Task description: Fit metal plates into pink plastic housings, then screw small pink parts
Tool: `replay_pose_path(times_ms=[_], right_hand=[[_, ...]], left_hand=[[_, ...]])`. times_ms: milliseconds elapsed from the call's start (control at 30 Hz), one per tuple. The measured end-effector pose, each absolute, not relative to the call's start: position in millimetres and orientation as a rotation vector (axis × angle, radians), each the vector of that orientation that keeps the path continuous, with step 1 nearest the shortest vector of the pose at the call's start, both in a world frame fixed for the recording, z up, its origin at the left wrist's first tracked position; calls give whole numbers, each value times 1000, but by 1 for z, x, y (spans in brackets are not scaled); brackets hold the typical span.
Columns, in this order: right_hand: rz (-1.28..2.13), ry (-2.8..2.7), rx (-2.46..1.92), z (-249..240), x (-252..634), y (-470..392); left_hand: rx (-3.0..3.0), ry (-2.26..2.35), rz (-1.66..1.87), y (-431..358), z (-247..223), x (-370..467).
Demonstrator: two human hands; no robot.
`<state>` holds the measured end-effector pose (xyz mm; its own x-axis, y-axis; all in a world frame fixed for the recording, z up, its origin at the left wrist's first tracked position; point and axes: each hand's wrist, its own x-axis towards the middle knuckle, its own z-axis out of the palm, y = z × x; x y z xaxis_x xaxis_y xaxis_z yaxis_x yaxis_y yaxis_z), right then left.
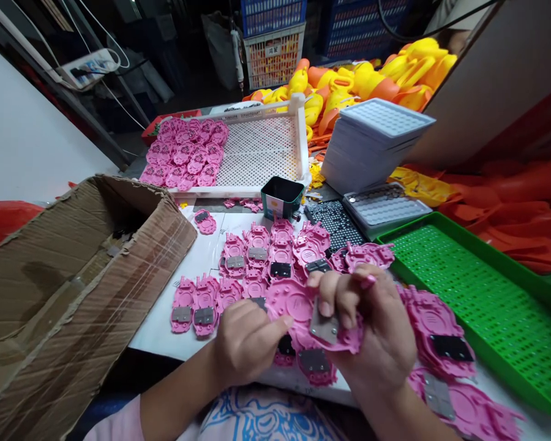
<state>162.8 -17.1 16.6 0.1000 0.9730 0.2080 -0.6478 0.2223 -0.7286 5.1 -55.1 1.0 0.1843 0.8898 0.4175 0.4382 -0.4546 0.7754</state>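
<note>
Just above the table's front edge, a pink plastic shell (290,300) is held up, tilted, with a grey metal plate (324,327) fitted at its right end. My right hand (374,331) grips that end from below, its fingers curled over the plate. At the shell's left edge is my left hand (250,340), fingers folded and thumb against the rim. What lies inside its curled fingers is hidden. Around both hands, more pink shells (205,306) lie in rows, several bearing grey or black plates.
A cardboard box (165,245) stands left; a green tray (496,324) lies right. Behind are a white crate (261,153) partly filled with pink parts (183,150), a dark green tin (282,199), stacked white trays (371,147) and a pile of yellow-orange parts (362,86).
</note>
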Motion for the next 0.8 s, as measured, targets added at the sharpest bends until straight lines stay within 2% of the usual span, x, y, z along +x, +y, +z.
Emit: replay_pose_path(times_ms=[100, 167, 233, 333, 467, 800], right_hand=[[1257, -680, -529, 20, 167, -19], [1231, -659, -550, 21, 170, -18], [1216, -653, -571, 22, 171, -16], [1211, -667, -572, 22, 170, -14], [1164, -745, -575, 18, 164, -16], [980, -1308, -505, -2, 163, -27]], left_hand=[[1378, 1227, 1370, -62, -4, 26], [952, 1042, 1279, -64, -7, 39], [764, 810, 1124, -63, -9, 48], [716, 683, 1076, -57, -7, 52], [626, 814, 1165, -46, -1, 54], [668, 838, 1209, -35, 7, 52]])
